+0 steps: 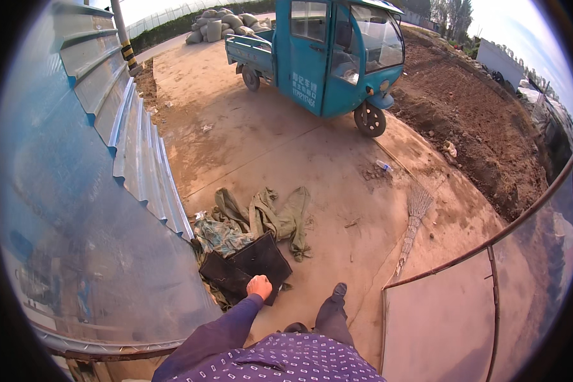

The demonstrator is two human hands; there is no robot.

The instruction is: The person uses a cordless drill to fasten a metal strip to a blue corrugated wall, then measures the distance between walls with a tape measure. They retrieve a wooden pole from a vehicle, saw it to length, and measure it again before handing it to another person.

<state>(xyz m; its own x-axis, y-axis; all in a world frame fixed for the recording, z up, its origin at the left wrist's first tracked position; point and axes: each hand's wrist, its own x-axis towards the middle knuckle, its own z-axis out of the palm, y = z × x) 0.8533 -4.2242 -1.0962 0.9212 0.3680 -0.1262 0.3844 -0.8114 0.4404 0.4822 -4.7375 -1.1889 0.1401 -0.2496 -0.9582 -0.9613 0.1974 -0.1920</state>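
Observation:
My left hand [259, 286] reaches forward with the fingers curled into a fist. It is over the lower edge of a flat black piece [254, 264] that looks like a folded mat or bag; what the fingers hold, if anything, is hidden. Under and behind the black piece lie crumpled cloths: a camouflage-patterned one [223, 235] and an olive-green garment [267, 213] with its ends spread over the ground. My right hand is out of the picture.
Corrugated metal sheeting [140, 153] rises along the left. A twig broom [416, 213] lies right of the cloths, near a plastic bottle [384, 165]. A metal-framed panel [439, 318] stands at lower right. Farther off are a blue three-wheeled vehicle [309, 70] and stacked sacks [219, 25].

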